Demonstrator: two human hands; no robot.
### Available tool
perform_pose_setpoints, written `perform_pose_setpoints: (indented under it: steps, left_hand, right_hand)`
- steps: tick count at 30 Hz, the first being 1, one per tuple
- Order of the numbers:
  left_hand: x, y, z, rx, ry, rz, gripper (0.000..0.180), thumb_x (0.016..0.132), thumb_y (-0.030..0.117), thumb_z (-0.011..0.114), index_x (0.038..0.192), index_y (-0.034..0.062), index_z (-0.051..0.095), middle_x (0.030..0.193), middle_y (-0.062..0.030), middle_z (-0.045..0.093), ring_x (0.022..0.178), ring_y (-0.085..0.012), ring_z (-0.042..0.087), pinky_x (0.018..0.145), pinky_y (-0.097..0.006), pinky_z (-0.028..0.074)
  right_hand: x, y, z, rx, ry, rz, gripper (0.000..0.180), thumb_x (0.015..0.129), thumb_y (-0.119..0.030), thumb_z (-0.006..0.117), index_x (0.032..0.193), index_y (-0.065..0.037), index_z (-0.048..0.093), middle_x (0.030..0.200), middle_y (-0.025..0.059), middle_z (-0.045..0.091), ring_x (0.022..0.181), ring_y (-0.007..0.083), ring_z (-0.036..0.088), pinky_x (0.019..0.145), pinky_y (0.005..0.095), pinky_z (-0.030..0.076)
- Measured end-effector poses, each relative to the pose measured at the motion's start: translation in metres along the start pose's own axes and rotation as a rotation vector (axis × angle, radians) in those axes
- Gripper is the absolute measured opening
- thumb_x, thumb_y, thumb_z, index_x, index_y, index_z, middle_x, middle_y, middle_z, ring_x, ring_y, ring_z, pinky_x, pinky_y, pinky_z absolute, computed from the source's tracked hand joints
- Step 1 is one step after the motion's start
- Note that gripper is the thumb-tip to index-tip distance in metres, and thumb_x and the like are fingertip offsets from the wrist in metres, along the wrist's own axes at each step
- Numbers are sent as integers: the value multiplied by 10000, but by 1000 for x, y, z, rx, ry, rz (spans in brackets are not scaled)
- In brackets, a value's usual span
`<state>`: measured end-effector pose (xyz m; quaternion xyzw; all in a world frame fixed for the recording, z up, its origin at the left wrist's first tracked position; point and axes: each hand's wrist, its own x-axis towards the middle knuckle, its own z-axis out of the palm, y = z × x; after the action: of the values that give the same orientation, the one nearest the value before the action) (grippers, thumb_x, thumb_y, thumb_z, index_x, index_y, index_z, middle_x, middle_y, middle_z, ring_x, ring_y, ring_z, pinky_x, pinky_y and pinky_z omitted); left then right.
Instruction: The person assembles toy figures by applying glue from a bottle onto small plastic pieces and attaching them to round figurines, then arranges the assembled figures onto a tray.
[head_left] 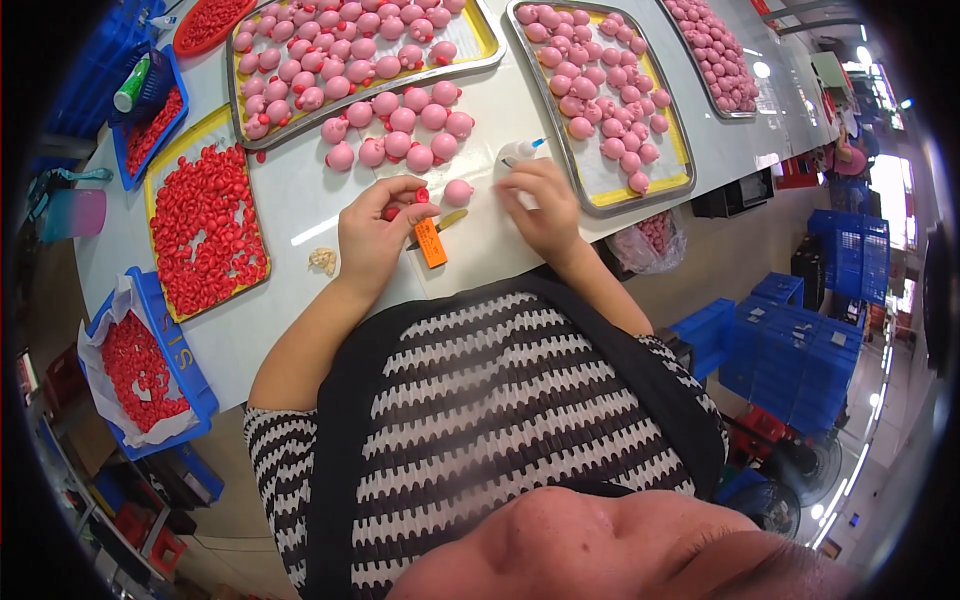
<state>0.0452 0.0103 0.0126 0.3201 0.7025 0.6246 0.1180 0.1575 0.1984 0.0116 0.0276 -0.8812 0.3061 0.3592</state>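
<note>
My left hand (375, 228) pinches a small red piece (421, 195) between thumb and forefinger; another red piece shows against the curled fingers. Just right of it, a single pink ball (458, 192) rests on the table. My right hand (543, 208) is beside a white bottle with a blue tip (518, 152); its thumb and forefinger are bent but apart, and the fingers partly overlap the bottle. Between my hands lie an orange rectangular block (430, 243) and a slim yellow tool (452, 219). Beyond them sits a loose group of pink balls (401, 120), several with red bits on them.
Trays of pink balls (505, 55) (685, 190) stand at the back and right. A yellow-lined tray (262, 268) and a paper-lined blue crate (200, 395) of red pieces are at left. A beige lump (322, 261) lies near my left forearm. Blue crates (790, 360) stand at right.
</note>
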Motion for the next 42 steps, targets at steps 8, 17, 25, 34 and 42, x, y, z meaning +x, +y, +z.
perform_pose_setpoints:
  steps: [8, 17, 25, 34, 42]
  left_hand:
    - [4, 7, -5, 238, -74, 244, 252, 729, 69, 724, 948, 11, 614, 774, -97, 621, 659, -141, 609, 590, -258, 490]
    - [0, 5, -3, -90, -124, -116, 221, 765, 45, 689, 966, -13, 616, 840, -95, 636, 720, -134, 636, 639, -246, 518]
    - [0, 2, -3, -6, -189, -62, 210, 796, 38, 665, 989, -29, 615, 874, -89, 649, 766, -125, 639, 670, -227, 511]
    - [-1, -5, 0, -26, -179, 56, 235, 763, 50, 693, 979, 6, 612, 788, -83, 661, 675, -134, 638, 615, -249, 511]
    - [4, 6, -6, 174, -283, 282, 357, 736, 41, 702, 1035, 33, 507, 713, -91, 629, 627, -200, 626, 561, -285, 491]
  right_hand:
    - [5, -1, 19, 21, -356, 149, 361, 748, -82, 690, 1091, -47, 581, 1031, 102, 583, 896, 255, 569, 801, 335, 462]
    - [11, -13, 6, 1250, -229, 944, 420, 883, -74, 576, 1248, 35, 399, 1070, 122, 575, 944, 164, 575, 828, 298, 475]
    - [8, -22, 11, 961, -264, 510, 395, 850, -13, 600, 1215, 31, 454, 1144, 97, 505, 1003, 170, 542, 872, 311, 472]
    - [20, -33, 1, 367, -331, 237, 357, 756, -7, 674, 1102, -36, 592, 1108, 103, 579, 1020, 231, 569, 834, 317, 480]
    - [14, -30, 5, 338, -309, 218, 366, 698, 14, 694, 1053, -37, 617, 999, 97, 641, 928, 246, 615, 798, 322, 496]
